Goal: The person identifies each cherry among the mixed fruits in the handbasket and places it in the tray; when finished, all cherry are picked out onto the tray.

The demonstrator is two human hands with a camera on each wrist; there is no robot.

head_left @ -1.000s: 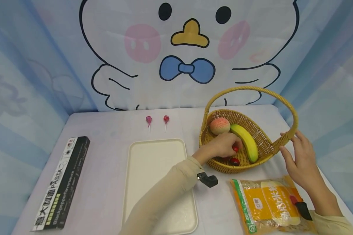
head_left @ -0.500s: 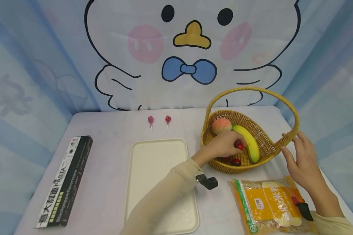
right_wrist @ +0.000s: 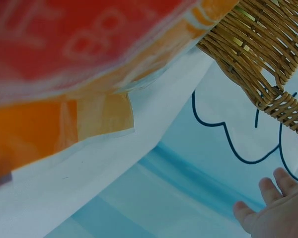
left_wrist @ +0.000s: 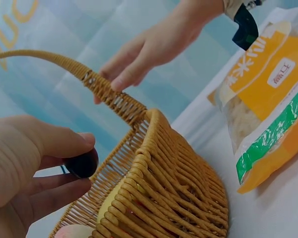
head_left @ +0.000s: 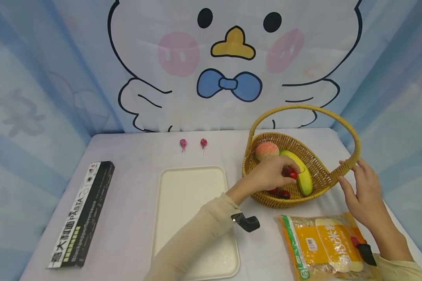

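Two hands are at the wicker basket (head_left: 318, 177). Your left hand (head_left: 267, 175) reaches into the basket and pinches a small dark red cherry (head_left: 290, 173) between thumb and fingers, just above the basket floor and right beside the banana (head_left: 301, 171). Your right hand (head_left: 362, 191) is open, with straight fingers touching the basket where the handle (head_left: 348, 166) meets the rim. Inside the basket a pink peach (head_left: 267, 150) lies at the back, touching the banana, and more small red fruit (head_left: 283, 194) sits at the front, partly hidden by your left hand. The basket stands on the right part of the desk (head_left: 133, 171). In front of it, near your right arm, lies an orange and yellow bag of rice (head_left: 323, 246). Left of the basket is a cream tray (head_left: 183, 195), and your left sleeve crosses its near corner. Behind the tray lie two lollipops (head_left: 193, 145), side by side. At the far left lies a long black pasta box (head_left: 82, 212).
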